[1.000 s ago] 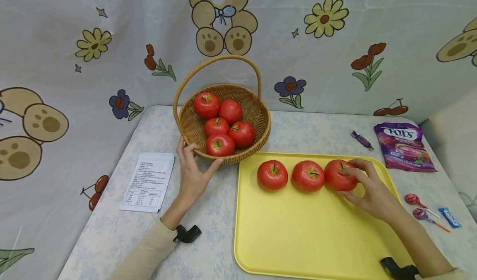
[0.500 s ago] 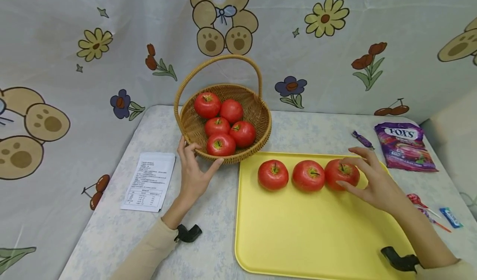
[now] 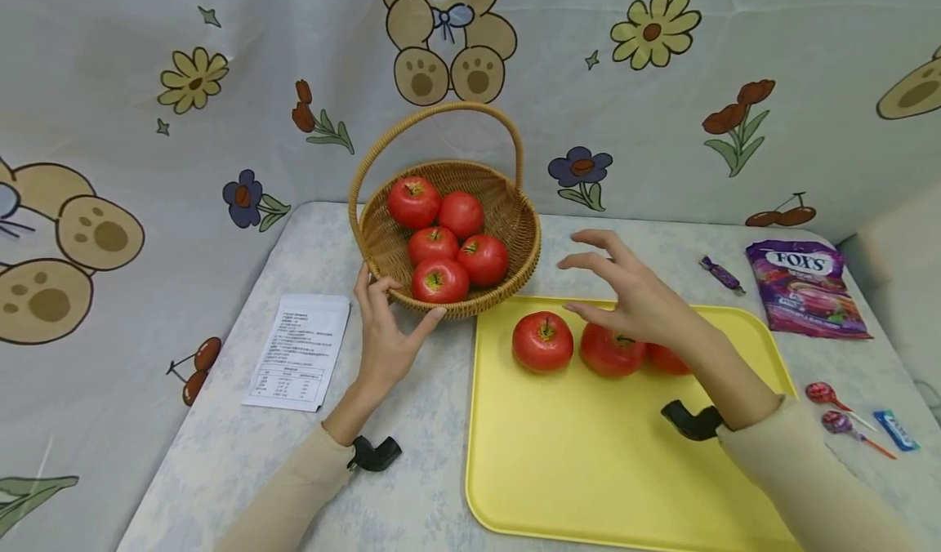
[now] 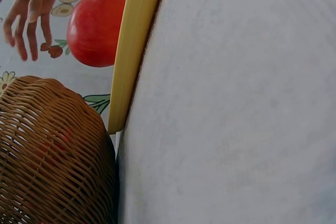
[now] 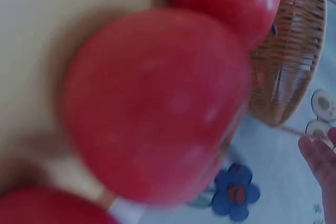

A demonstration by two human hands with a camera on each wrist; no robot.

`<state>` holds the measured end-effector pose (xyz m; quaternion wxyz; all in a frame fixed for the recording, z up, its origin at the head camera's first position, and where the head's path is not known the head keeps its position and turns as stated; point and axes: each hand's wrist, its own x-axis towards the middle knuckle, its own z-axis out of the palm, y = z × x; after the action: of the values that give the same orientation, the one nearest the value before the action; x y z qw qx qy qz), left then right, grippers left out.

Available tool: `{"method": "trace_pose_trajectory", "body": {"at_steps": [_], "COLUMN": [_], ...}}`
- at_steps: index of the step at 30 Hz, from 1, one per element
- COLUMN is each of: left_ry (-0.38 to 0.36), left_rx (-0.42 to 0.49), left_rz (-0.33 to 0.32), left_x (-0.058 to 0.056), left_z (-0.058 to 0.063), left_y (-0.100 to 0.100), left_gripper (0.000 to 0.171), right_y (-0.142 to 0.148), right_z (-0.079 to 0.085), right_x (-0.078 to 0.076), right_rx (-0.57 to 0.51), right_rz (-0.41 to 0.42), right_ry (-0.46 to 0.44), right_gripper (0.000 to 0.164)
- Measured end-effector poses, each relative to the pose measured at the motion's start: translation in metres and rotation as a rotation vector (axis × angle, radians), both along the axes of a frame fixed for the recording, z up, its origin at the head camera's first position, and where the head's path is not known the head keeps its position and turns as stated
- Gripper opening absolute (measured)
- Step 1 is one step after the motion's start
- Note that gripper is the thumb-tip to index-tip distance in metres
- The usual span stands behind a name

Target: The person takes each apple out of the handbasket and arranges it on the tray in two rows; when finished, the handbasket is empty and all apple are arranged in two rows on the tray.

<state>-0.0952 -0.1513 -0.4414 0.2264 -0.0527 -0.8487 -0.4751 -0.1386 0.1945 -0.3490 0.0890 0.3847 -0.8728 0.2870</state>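
A wicker basket (image 3: 528, 262) with an arched handle stands at the back of the table, tipped toward me, with several red apples (image 3: 440, 281) inside. At its front left rim my left hand (image 3: 385, 344) holds it, fingers on the left side and thumb at the front. My right hand (image 3: 639, 295) is in the air over the tray's back edge, right of the basket, fingers spread and nothing held. Below it on the yellow tray (image 3: 581, 470) three apples sit in a row: the left apple (image 3: 542, 342), the middle apple (image 3: 612, 349) and the right apple (image 3: 667, 359), partly hidden by the hand.
A white printed packet (image 3: 300, 352) lies left of the basket. Toward the right edge are a purple candy bag (image 3: 807, 289), a wrapped candy (image 3: 721, 275), two lollipops (image 3: 838, 422) and a small blue packet (image 3: 895, 430). A patterned cloth (image 3: 294, 37) hangs behind the table.
My right hand has let go of the right apple and moved left and up, toward the basket. That apple stays on the tray. The left hand keeps its place at the basket.
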Motion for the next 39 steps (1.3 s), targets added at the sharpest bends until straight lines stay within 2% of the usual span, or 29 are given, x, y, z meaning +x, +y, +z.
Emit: {"method": "trace_pose_trajectory", "body": {"at_steps": [6, 13, 17, 22, 26, 39], "left_ry": [-0.005, -0.001, 0.001, -0.009, -0.014, -0.010], "left_rx": [-0.005, -0.010, -0.009, -0.007, -0.017, -0.028], "left_rz": [0.006, 0.002, -0.007, -0.010, -0.002, 0.010], "left_x": [0.000, -0.002, -0.003, -0.002, -0.002, -0.001], "left_z": [0.000, 0.001, 0.001, 0.001, 0.001, -0.001], "left_y": [0.000, 0.000, 0.000, 0.001, 0.002, -0.001], "left_gripper": [0.064, 0.064, 0.064, 0.064, 0.065, 0.065], "right_y": [-0.051, -0.091, -0.107, -0.120, -0.128, -0.153], "right_z": [0.004, 0.002, 0.001, 0.004, 0.005, 0.001], "right_x": [-0.023, -0.044, -0.057, -0.071, -0.077, -0.080], "right_rx": [-0.009, -0.019, 0.021, 0.093, 0.163, 0.322], "right_rz": [0.116, 0.244, 0.285, 0.341, 0.372, 0.416], "right_ry": [-0.003, -0.015, -0.086, -0.227, -0.298, -0.332], "right_gripper": [0.051, 0.050, 0.052, 0.060, 0.065, 0.063]}}
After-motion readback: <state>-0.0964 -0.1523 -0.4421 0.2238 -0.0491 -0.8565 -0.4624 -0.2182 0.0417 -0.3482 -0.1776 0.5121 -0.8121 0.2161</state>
